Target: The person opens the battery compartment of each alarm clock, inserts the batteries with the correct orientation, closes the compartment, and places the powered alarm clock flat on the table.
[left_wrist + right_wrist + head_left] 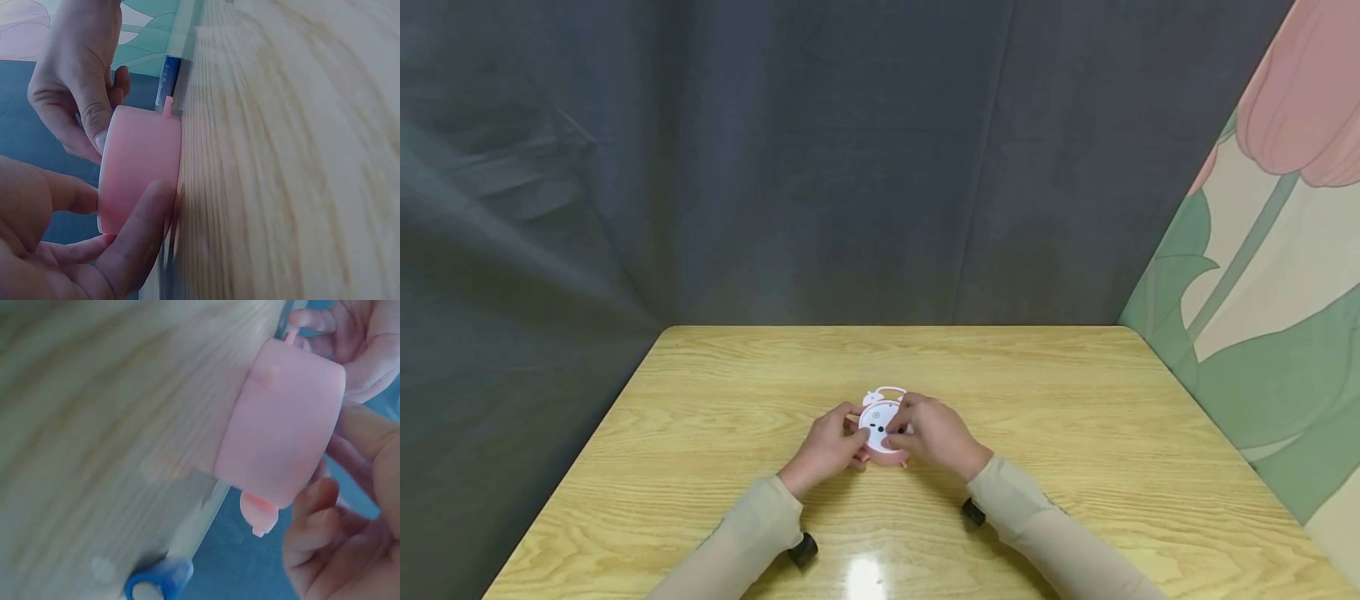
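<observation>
A pink twin-bell alarm clock (882,458) lies face down on the wooden table, its white back upward and its handle pointing away from me. My left hand (827,446) grips its left side, thumb on the back's rim and fingers along the pink wall. From the right, my right hand (938,433) has curled fingers and thumb pinched together at the white back, covering its right part. What small part sits between those fingertips I cannot tell. Both hands (69,262) (350,550) meet the clock's back edge in the wrist views.
A blue cylinder like a battery (167,80) lies on the table (737,367) beyond the clock, and a blue piece with a pale end (159,582) shows in the right wrist view. A dark curtain (850,167) hangs behind; a flower-patterned panel (1262,333) borders the right side.
</observation>
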### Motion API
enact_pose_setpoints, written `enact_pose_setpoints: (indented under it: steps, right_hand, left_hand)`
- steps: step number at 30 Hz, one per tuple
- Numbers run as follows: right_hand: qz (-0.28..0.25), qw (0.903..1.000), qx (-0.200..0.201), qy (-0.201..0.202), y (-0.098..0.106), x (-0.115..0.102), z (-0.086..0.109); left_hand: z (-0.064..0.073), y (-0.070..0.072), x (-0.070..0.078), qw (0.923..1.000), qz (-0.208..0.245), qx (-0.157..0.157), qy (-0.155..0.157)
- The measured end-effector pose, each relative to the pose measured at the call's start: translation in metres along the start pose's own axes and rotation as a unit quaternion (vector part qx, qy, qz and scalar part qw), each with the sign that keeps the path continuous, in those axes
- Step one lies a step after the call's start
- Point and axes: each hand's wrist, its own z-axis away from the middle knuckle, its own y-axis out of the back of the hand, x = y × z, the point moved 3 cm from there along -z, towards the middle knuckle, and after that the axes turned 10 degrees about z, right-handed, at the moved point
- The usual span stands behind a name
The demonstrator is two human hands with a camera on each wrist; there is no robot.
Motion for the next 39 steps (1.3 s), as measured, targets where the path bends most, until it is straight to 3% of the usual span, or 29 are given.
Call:
enact_pose_setpoints:
  steps: [13, 27, 39]
  right_hand:
    - [0.08, 0.9888, 0.011, 0.125, 0.001, -0.0005, 0.0018]
    - [0.134, 0.9733, 0.027, 0.184, 0.0056, -0.0013, -0.001]
    - [0.168, 0.9659, 0.025, 0.195, 0.0037, -0.004, -0.0028]
  left_hand:
    - [-0.0028, 0.0011, 0.001, 0.999, 0.039, -0.006, 0.019]
    - [-0.0049, 0.003, 0.001, 0.9982, 0.051, -0.013, 0.027]
    - [-0.0055, 0.0035, -0.0012, 0.9981, 0.054, -0.017, 0.023]
